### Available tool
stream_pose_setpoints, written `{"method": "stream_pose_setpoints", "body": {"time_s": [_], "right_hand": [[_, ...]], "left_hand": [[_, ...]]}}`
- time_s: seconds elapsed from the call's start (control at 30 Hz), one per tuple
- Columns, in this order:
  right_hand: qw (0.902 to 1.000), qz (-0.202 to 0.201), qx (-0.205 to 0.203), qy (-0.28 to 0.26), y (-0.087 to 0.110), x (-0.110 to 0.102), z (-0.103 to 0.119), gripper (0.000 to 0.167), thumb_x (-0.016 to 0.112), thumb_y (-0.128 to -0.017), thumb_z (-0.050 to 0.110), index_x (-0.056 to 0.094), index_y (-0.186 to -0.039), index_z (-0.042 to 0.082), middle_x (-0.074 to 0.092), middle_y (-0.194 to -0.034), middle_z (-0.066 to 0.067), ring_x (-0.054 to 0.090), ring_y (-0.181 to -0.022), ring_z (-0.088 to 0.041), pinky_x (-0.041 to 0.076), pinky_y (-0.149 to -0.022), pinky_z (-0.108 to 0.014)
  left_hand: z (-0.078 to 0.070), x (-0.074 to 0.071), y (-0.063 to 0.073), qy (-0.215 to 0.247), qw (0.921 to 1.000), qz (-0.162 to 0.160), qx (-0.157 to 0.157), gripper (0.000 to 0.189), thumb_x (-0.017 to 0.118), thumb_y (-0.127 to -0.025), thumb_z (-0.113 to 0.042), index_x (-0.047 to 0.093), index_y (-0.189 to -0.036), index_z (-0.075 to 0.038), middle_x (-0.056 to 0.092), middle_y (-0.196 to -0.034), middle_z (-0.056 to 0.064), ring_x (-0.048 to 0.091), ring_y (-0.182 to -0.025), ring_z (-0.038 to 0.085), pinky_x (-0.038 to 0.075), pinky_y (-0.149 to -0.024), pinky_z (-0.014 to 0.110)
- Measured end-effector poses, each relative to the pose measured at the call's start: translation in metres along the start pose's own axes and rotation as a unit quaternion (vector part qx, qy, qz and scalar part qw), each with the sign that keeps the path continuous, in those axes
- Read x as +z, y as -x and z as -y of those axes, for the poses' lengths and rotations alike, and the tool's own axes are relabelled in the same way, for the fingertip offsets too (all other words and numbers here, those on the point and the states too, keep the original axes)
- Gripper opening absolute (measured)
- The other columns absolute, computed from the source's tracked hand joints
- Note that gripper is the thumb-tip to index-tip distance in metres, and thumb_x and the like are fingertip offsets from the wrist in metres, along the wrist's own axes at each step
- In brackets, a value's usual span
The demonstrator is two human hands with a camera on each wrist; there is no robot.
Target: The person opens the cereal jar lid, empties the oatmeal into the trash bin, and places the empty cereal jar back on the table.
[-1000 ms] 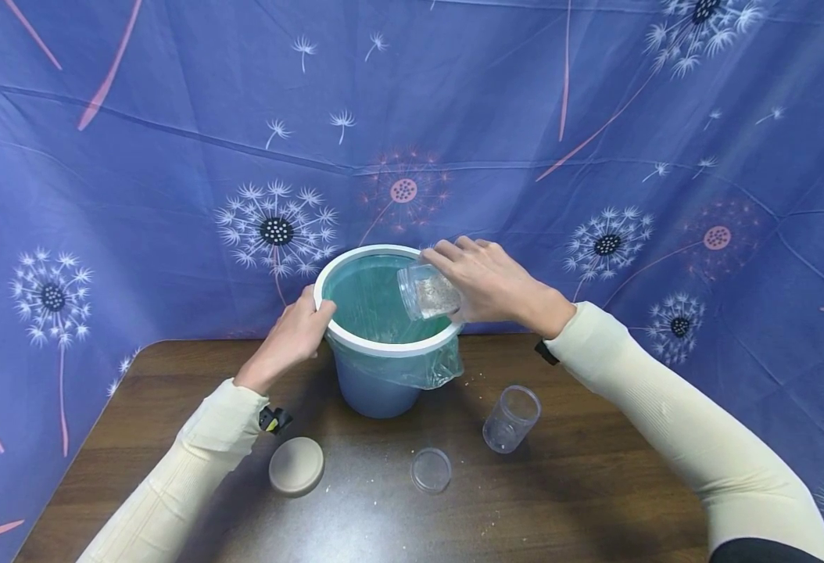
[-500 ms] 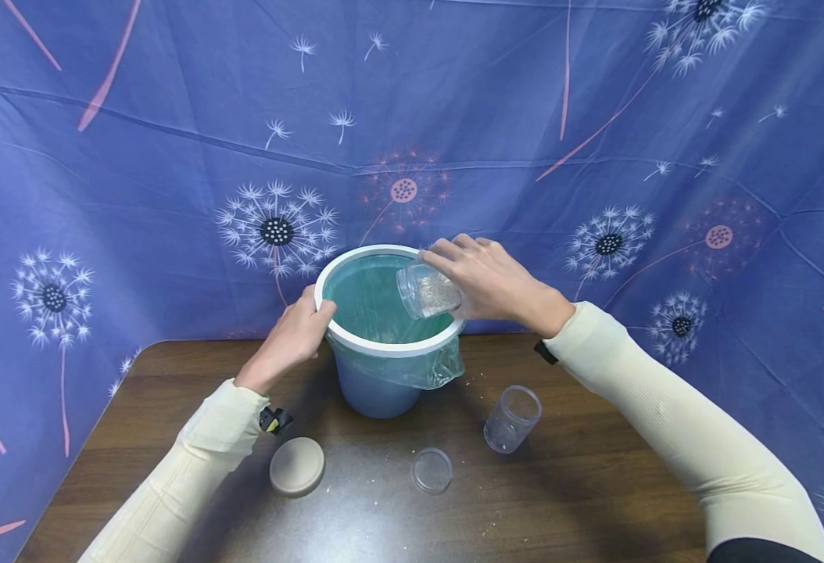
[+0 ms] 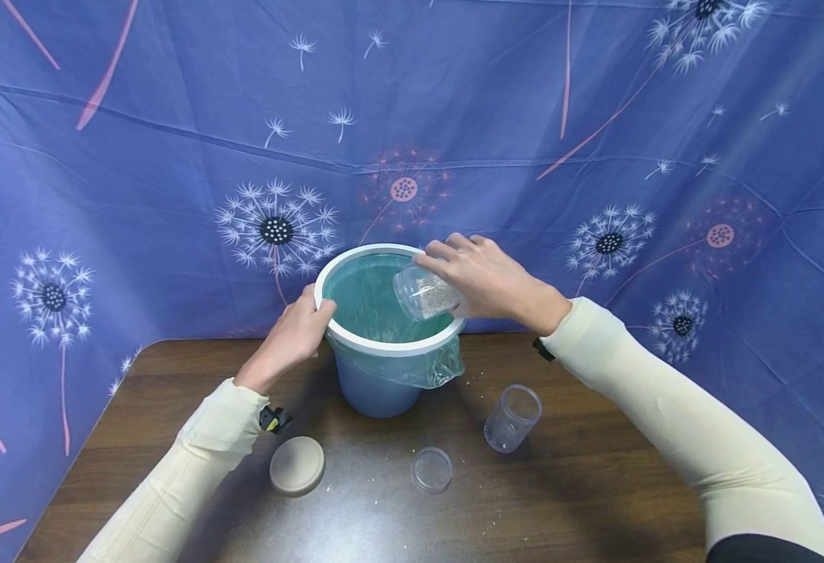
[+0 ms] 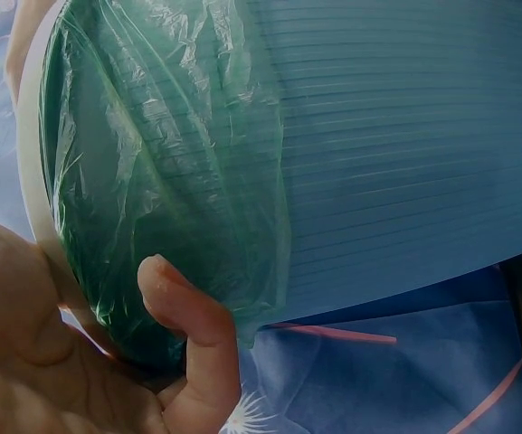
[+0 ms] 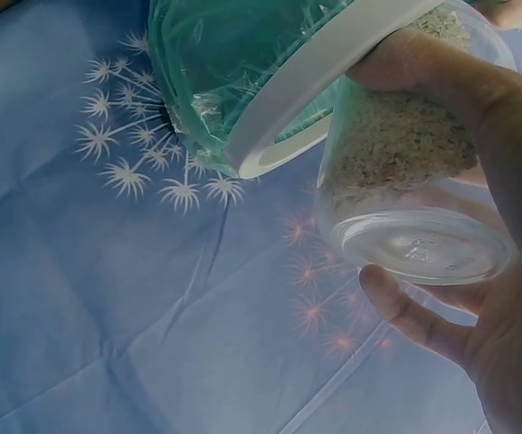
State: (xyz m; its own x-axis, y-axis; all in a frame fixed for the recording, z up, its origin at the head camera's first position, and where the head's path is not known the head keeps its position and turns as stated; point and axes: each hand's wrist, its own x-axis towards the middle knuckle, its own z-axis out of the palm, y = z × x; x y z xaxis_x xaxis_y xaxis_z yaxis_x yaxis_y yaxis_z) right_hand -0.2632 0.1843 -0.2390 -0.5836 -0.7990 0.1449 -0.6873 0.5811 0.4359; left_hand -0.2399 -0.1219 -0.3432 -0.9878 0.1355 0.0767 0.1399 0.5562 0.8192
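Observation:
My left hand (image 3: 292, 338) grips the left side of the white rim (image 3: 382, 349) of a blue bucket (image 3: 377, 395). A thin green plastic bag (image 3: 363, 293) lines the bucket and folds over its outside. In the left wrist view, one curled finger (image 4: 197, 316) lies against the bag. Over the bucket's right side, my right hand (image 3: 485, 275) holds a clear jar (image 3: 412, 293), tilted with its mouth toward the inside. Pale, coarse grains fill part of this jar (image 5: 423, 249), as the right wrist view shows. The bucket's bottom is hidden.
A clear cylindrical container (image 3: 512, 420) stands on the wooden table (image 3: 595, 469), right of the bucket. In front lie a beige round lid (image 3: 297, 466) and a clear disc-shaped lid (image 3: 431, 470). Small pale crumbs are scattered about. A blue dandelion-print cloth (image 3: 173, 156) hangs behind.
The jar has shifted very slightly left with my right hand, and its tilt looks a little different. My left hand stays on the rim.

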Motion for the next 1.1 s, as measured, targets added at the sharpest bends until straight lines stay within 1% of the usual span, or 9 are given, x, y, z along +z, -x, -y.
{"method": "stream_pose_setpoints", "body": {"time_s": [0.27, 0.5, 0.9, 1.1], "right_hand": [[0.9999, 0.008, -0.009, 0.008, -0.002, -0.0024, 0.0013, 0.097, 0.1, -0.071, 0.04, 0.054, -0.152, 0.013, 0.06, -0.142, -0.014, 0.06, -0.119, -0.037, 0.058, -0.086, -0.055], [0.9997, 0.017, -0.012, 0.016, -0.0042, -0.0033, 0.0023, 0.101, 0.101, -0.069, 0.045, 0.054, -0.152, 0.014, 0.059, -0.141, -0.013, 0.06, -0.118, -0.037, 0.058, -0.086, -0.055], [0.9994, 0.018, -0.022, 0.022, -0.0062, -0.0029, 0.0018, 0.101, 0.102, -0.069, 0.041, 0.054, -0.153, 0.013, 0.059, -0.142, -0.014, 0.06, -0.116, -0.038, 0.058, -0.084, -0.055], [0.9993, 0.018, -0.022, 0.023, -0.0071, -0.0036, 0.0021, 0.098, 0.101, -0.07, 0.038, 0.054, -0.152, 0.013, 0.059, -0.143, -0.014, 0.06, -0.118, -0.038, 0.058, -0.085, -0.056]], "left_hand": [[0.0004, 0.0007, -0.0001, -0.003, 1.0, -0.002, 0.001, 0.062, 0.039, -0.104, -0.032, 0.037, -0.155, 0.002, 0.06, -0.098, 0.017, 0.061, -0.057, 0.022, 0.053, -0.062, 0.038], [0.0004, 0.0003, -0.0008, 0.002, 1.0, -0.001, 0.002, 0.061, 0.039, -0.104, -0.031, 0.037, -0.155, 0.002, 0.057, -0.09, 0.013, 0.058, -0.054, 0.02, 0.053, -0.059, 0.036], [0.0, 0.0006, -0.0006, 0.003, 1.0, 0.001, -0.002, 0.062, 0.039, -0.104, -0.032, 0.036, -0.156, 0.002, 0.057, -0.094, 0.014, 0.059, -0.056, 0.021, 0.054, -0.06, 0.037], [-0.0011, 0.0, 0.0, 0.003, 1.0, 0.001, -0.001, 0.061, 0.039, -0.104, -0.032, 0.037, -0.155, 0.002, 0.056, -0.091, 0.013, 0.059, -0.055, 0.021, 0.054, -0.06, 0.037]]}}
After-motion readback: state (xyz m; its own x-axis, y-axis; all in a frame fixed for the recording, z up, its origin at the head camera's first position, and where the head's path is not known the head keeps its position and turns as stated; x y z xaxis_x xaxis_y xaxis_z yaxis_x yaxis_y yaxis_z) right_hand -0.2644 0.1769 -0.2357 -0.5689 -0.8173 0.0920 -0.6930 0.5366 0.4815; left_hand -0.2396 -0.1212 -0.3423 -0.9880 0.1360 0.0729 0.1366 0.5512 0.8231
